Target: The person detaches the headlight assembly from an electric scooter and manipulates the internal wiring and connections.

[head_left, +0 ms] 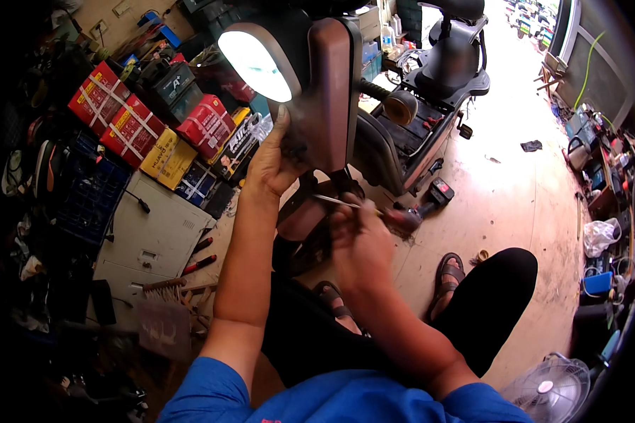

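Observation:
My left hand (279, 155) grips the underside of the front housing of an electric scooter, just below its lit white lamp (254, 60), its fingers partly hidden. Beside the lamp is a long brown panel (328, 99). My right hand (360, 240), blurred, holds a slim metal tool like a screwdriver (335, 199), its shaft pointing left beneath the housing near a lower brown part (300, 218). A cordless power tool (430, 197) lies on the floor to the right of that hand.
Stacked red and yellow battery boxes (166, 158) and a metal cabinet (141, 240) line the left. A scooter seat and deck (409, 141) extend behind. Cluttered tools and a plastic bag (600, 236) line the right wall. A fan (547, 388) stands at lower right.

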`<state>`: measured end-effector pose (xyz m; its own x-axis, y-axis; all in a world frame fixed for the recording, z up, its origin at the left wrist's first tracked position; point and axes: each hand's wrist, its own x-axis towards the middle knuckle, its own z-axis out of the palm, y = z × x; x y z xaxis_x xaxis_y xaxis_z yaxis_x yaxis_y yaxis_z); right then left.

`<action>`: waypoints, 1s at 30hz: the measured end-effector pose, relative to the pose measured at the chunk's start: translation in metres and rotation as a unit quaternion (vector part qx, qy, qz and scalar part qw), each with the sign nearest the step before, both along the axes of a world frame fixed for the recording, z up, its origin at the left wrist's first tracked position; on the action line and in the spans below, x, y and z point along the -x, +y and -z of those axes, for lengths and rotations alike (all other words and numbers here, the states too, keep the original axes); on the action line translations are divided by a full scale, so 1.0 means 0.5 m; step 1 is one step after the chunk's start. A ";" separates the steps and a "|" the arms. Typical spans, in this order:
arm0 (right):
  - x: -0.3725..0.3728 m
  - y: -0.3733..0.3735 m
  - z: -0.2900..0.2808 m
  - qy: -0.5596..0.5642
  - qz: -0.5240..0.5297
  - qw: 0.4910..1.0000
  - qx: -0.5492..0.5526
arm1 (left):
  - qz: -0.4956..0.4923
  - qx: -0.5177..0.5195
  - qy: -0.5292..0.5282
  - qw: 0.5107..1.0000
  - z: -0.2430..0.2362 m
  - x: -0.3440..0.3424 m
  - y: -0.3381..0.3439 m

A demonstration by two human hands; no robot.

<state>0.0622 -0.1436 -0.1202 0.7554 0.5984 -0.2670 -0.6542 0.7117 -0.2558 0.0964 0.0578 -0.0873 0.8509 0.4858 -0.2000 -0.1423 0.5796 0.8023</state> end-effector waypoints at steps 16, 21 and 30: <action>0.022 0.016 -0.013 -0.198 0.019 0.975 0.099 | 0.024 0.013 -0.029 0.999 0.012 -0.002 0.021; 0.010 0.053 0.009 -0.070 -0.001 0.994 0.081 | 0.027 0.020 -0.007 0.999 0.012 -0.017 0.009; 0.022 0.068 0.040 -0.219 -0.057 0.966 0.122 | 0.020 0.028 0.002 0.999 0.002 -0.005 0.004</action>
<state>0.0510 -0.1095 -0.1400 0.7604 0.6445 -0.0807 -0.5164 0.5246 -0.6768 0.0987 0.0596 -0.0884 0.8689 0.4391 -0.2286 -0.1154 0.6287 0.7690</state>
